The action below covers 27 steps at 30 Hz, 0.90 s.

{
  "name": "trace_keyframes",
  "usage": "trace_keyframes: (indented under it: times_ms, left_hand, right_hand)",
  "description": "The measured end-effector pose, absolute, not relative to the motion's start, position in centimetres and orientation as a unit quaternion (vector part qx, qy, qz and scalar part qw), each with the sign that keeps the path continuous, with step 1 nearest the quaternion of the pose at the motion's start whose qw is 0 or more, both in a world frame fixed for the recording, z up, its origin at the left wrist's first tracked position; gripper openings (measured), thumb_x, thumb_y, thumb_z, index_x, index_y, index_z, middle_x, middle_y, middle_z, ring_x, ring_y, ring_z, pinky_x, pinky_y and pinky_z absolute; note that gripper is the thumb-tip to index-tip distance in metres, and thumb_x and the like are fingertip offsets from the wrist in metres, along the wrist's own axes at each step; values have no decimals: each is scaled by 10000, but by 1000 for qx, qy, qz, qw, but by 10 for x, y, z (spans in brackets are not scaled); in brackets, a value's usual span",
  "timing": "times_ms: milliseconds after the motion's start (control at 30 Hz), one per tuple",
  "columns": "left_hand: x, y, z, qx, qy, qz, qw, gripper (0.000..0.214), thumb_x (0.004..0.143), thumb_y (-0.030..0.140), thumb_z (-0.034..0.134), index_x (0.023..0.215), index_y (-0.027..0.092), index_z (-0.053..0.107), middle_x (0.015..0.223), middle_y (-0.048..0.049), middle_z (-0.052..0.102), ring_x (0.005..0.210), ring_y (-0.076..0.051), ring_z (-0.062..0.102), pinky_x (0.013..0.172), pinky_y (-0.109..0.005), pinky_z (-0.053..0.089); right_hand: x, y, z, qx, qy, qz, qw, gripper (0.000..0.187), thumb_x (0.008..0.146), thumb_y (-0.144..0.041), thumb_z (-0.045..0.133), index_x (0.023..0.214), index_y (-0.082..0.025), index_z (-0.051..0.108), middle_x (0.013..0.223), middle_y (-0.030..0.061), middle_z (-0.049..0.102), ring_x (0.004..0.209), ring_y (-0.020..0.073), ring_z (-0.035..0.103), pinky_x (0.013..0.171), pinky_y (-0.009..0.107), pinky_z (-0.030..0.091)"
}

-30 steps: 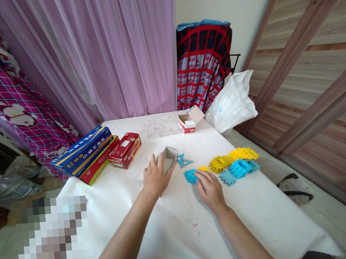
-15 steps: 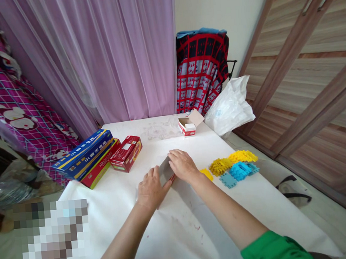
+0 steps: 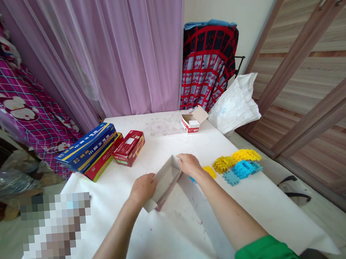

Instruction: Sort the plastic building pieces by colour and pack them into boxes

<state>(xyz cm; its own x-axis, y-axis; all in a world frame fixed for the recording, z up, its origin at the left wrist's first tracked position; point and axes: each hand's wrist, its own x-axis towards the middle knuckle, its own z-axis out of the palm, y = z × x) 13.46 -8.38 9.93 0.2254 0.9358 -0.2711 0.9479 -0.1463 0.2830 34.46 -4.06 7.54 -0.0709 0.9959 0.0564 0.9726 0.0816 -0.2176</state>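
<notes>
A long cardboard box [image 3: 166, 182] lies in front of me at the middle of the white table, its grey inside facing up. My left hand [image 3: 143, 189] grips the box's left edge, thumb and fingers closed around the cardboard. At the far right corner, my right hand [image 3: 190, 166] pinches the rim. A small flap sticks out at the near end, and no contents show inside. Just right of my right hand lie a yellow piece [image 3: 209, 171] and, partly hidden by that wrist, a bit of blue.
Yellow notched plastic pieces [image 3: 223, 164] and blue ones [image 3: 244, 169] are heaped at the right. Blue boxes [image 3: 87, 152] and a red box [image 3: 129, 148] stand at the left. A small open box [image 3: 190, 124] sits at the back beside a white plastic bag [image 3: 234, 106].
My hands have moved apart onto opposite edges of the cardboard box. Its top, largely covered by my hands before, now shows open with the grey inside visible. My view has shifted slightly.
</notes>
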Motion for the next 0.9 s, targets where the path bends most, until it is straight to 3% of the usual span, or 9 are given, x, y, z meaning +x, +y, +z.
trace_keyframes:
  times_ms: [100,200,333,433,567,733,900]
  left_hand:
    - [136,-83,101,758,624,-26,188,375,918,286,360,1041,201,703,1075,-104,732,1029,-229,671,885,-311,470]
    - [131,-81,107,752,633,-33,181,390,925,295,341,1058,199,695,1096,-109,725,1046,-227,666,893,-307,470]
    - [120,-80,111,729,659,-40,182,428,928,285,309,1128,158,666,1132,-166,703,1076,-289,654,917,-393,470]
    - [118,-83,107,723,659,-32,207,451,925,262,312,1238,144,615,1202,-172,677,1124,-301,634,962,-418,451]
    - [119,-87,99,721,646,5,250,528,913,251,351,1422,164,456,1376,-114,578,1229,-234,576,1009,-321,430]
    - [116,-86,92,656,644,121,374,605,864,366,465,1436,171,441,1313,-96,631,1095,-237,657,912,-316,503]
    - [118,-79,89,598,617,190,475,671,819,364,526,1456,195,401,1333,-89,617,1051,-230,673,863,-313,528]
  right_hand:
    - [345,-41,76,-673,-727,85,109,280,904,-226,477,1041,-232,721,1025,92,747,942,232,680,751,295,469]
    - [358,-43,80,-649,-731,111,176,302,931,-264,445,1078,-236,707,1058,64,743,949,205,676,774,273,475]
    - [396,-58,88,-668,-694,111,246,325,941,-299,416,1086,-237,701,1053,37,741,934,182,671,794,264,474]
    - [420,-79,90,-676,-708,102,176,275,898,-302,479,999,-246,729,1020,38,743,938,207,661,808,295,466]
    - [434,-99,83,-583,-803,103,65,370,796,-265,606,1159,-263,677,1193,58,680,1137,255,567,957,370,399]
    - [436,-91,76,-514,-853,95,-5,554,732,-239,651,1282,-247,588,1309,95,600,1275,304,428,1002,448,334]
    - [429,-77,77,-487,-868,93,-42,536,744,-242,648,1276,-228,586,1241,107,621,1223,284,465,994,437,326]
